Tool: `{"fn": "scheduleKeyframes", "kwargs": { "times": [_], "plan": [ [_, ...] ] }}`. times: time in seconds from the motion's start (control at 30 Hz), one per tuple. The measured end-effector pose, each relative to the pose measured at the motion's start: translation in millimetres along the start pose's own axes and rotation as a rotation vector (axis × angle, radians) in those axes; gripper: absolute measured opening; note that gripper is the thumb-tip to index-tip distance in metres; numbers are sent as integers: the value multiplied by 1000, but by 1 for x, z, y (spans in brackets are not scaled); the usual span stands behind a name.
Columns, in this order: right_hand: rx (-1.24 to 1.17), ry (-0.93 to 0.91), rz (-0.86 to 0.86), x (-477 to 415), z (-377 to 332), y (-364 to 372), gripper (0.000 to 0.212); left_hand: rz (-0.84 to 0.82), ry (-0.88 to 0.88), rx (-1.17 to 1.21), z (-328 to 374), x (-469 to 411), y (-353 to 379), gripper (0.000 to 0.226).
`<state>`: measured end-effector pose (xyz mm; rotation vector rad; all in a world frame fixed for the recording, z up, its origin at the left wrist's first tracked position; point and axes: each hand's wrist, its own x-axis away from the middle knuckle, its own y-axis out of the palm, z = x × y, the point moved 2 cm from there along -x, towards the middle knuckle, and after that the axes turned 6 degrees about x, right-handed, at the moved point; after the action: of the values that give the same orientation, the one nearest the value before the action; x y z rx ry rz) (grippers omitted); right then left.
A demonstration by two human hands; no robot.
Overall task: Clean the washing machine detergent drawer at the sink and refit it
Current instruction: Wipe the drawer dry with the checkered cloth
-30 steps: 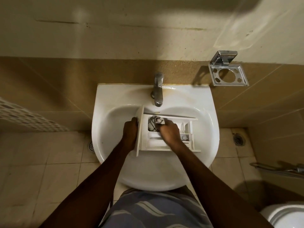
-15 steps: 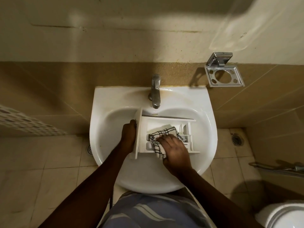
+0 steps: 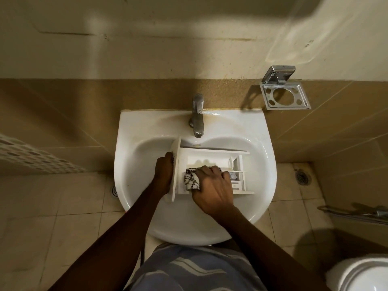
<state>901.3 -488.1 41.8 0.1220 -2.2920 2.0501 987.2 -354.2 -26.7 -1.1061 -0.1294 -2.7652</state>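
The white detergent drawer (image 3: 212,156) lies in the bowl of the white sink (image 3: 134,164), its front panel to the left and its compartments facing up. My left hand (image 3: 164,173) grips that front panel from the left side. A black-and-white checked cloth (image 3: 191,181) is bunched under my right hand (image 3: 214,185), which holds it inside the drawer's near compartment. The small compartments at the drawer's right end show past my fingers.
A chrome tap (image 3: 197,116) stands at the back of the sink, with no water visible from it. A chrome holder (image 3: 284,93) is fixed on the wall to the right. A toilet (image 3: 361,276) sits at the lower right, and floor drains lie on both sides.
My right hand has drawn the cloth from the drawer's far compartment towards the near side and then slid right along it. My left hand has kept its grip on the front panel.
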Motion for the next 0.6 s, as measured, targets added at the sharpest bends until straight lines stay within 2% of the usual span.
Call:
{"fn": "scheduleKeyframes", "kwargs": {
  "times": [0.13,0.23,0.4,0.53,0.6],
  "plan": [
    [170,108,-22,-4,45,8,32,-18,-5,-6,-1,1,-2,36],
    [229,144,-82,-7,55,7,37,0,4,1,-1,1,-3,34],
    [-58,240,-150,-13,8,6,40,41,35,-4,1,2,-2,35],
    [-273,176,-145,-15,-6,4,30,61,43,-13,0,1,-1,38],
    [-214,96,-108,-12,12,3,29,60,53,-24,0,1,-1,38]
  ]
}}
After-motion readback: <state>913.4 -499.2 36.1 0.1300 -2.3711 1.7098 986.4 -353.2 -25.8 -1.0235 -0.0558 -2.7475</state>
